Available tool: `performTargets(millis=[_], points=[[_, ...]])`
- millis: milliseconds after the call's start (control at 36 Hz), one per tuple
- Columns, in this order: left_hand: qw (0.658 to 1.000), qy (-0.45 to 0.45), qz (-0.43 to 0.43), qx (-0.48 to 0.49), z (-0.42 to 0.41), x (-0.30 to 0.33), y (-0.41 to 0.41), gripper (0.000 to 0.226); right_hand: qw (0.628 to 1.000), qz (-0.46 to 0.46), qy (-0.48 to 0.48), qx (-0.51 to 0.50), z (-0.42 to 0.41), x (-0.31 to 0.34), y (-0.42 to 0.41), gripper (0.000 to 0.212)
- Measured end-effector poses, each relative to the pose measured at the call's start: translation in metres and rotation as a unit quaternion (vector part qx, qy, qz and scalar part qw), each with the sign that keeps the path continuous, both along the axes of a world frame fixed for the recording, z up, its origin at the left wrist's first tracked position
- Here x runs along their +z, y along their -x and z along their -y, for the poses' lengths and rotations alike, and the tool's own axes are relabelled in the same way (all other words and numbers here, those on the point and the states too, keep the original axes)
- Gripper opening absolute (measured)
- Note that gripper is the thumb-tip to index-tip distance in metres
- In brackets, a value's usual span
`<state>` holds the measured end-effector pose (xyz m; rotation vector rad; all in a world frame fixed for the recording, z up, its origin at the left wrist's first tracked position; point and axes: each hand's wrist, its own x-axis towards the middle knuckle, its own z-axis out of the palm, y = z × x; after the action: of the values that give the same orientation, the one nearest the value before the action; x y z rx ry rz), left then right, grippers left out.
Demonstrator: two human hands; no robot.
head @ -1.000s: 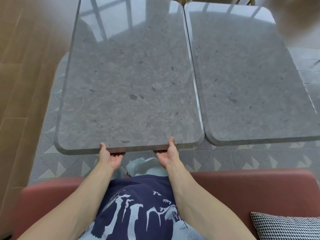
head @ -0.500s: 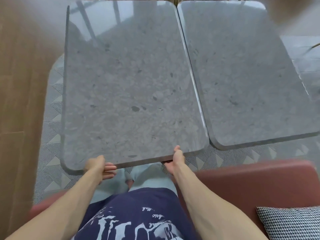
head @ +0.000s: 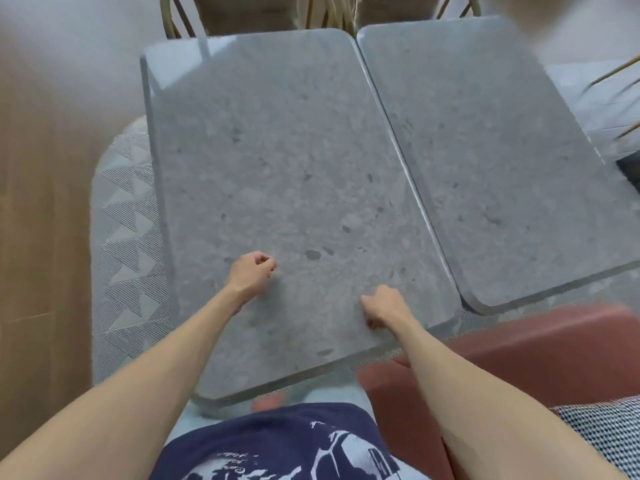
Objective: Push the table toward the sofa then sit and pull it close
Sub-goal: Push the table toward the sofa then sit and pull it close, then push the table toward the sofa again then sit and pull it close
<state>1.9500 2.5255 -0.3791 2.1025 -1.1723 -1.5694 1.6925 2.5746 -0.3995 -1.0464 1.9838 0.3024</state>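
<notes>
Both your hands, left hand (head: pixel 250 276) and right hand (head: pixel 383 306), over desk (head: pixel 294 161); fingers curled, holding nothing. Desk edge overlaps sofa (head: pixel 540 355).

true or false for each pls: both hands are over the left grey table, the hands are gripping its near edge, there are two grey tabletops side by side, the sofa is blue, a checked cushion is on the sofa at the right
1. Both hands, left hand and right hand, are over the left table: true.
2. The hands grip its near edge: false; they are above the top, fingers curled, holding nothing.
3. Two grey tabletops sit side by side: true; the right table is alongside.
4. The sofa is blue: false; it is reddish pink.
5. A checked cushion lies at the right on the sofa: true.
</notes>
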Motion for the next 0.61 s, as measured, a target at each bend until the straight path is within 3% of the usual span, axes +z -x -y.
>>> performTargets(millis=[111,222,389,500,611], points=[[1.000,0.001,0.005,-0.026,0.009,-0.008,-0.049,0.021,0.992,0.060,0.099,-0.053,0.030,0.000,-0.085,0.027],[0.998,0.041,-0.053,-0.023,0.043,-0.008,-0.113,0.017,0.968,0.138,0.182,-0.107,0.066,0.007,-0.181,0.027],[0.978,0.121,-0.171,-0.002,0.103,0.022,-0.229,0.022,0.882,0.240,0.335,-0.228,0.121,0.025,-0.334,0.015],[0.962,0.158,-0.221,0.026,0.134,0.067,-0.311,0.025,0.814,0.317,0.356,-0.331,0.147,0.064,-0.421,0.019],[0.959,0.187,-0.214,0.019,0.166,0.107,-0.384,0.029,0.783,0.367,0.372,-0.337,0.176,0.108,-0.477,0.025]])
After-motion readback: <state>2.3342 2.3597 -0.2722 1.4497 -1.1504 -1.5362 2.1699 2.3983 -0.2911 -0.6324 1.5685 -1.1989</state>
